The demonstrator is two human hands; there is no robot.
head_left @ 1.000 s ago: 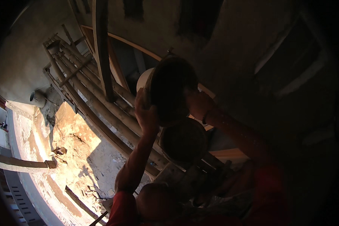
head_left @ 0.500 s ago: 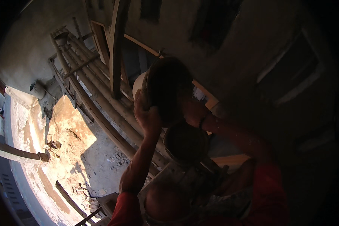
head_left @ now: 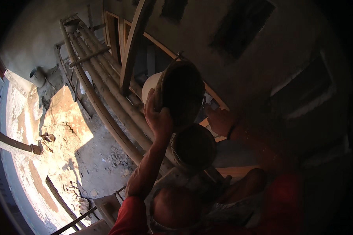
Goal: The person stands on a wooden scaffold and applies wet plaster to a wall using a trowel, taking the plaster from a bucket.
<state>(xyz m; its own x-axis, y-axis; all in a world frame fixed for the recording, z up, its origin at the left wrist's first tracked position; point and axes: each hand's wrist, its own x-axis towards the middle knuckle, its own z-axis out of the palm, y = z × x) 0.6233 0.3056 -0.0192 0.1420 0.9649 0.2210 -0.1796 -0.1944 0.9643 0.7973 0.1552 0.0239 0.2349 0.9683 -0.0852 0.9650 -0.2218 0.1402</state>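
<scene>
Tilting, a bucket (head_left: 179,94) sits between clasping left hand (head_left: 159,119) and nearby right hand (head_left: 220,120).

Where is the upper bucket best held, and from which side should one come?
Probably by the right rim, coming from the right: the upper bucket is tilted, its round mouth facing the camera, so that edge looks reachable. The left hand supports its lower left side, and the right hand is close to the right rim.

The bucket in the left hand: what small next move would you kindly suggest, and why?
Perhaps steady the bucket with the right hand, if free: the left hand clearly grips its left side, while the right is beside it, contact unclear.
</scene>
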